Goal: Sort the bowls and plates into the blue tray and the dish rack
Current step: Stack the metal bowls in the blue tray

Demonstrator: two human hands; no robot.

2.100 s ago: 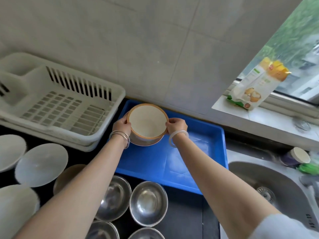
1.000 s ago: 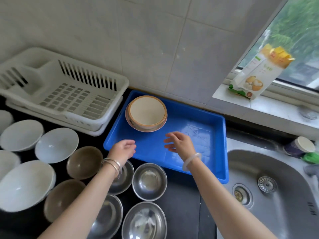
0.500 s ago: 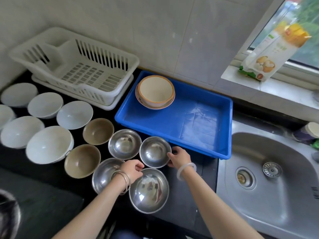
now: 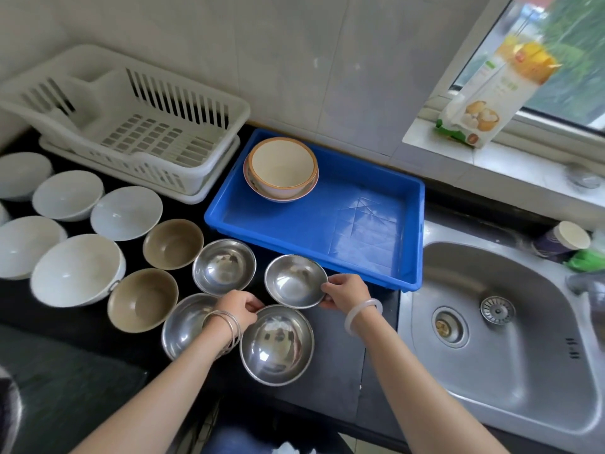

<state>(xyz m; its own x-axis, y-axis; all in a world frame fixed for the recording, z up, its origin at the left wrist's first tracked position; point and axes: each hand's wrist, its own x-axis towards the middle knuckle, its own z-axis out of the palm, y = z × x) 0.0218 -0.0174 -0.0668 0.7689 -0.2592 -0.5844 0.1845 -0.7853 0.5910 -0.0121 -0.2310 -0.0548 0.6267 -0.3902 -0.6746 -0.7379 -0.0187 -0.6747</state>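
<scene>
A small steel bowl (image 4: 295, 281) sits just in front of the blue tray (image 4: 330, 244). My right hand (image 4: 345, 291) grips its right rim and my left hand (image 4: 237, 306) pinches its lower left rim. In the tray's far left corner stands a cream bowl with an orange rim (image 4: 282, 168), stacked on a matching plate. The white dish rack (image 4: 131, 126) is at the back left with no dishes in it. Three more steel bowls (image 4: 276, 345), two brown bowls (image 4: 173, 244) and several white bowls and plates (image 4: 77, 268) cover the black counter.
A steel sink (image 4: 497, 326) lies to the right of the tray. A flour packet (image 4: 491, 93) leans on the window sill. A cup (image 4: 563, 240) and a green cloth stand at the sink's far edge. The tiled wall is close behind rack and tray.
Both hands let go of the cream bowl in the tray, drew back toward me and closed on the rim of the small steel bowl. The view tilted down.
</scene>
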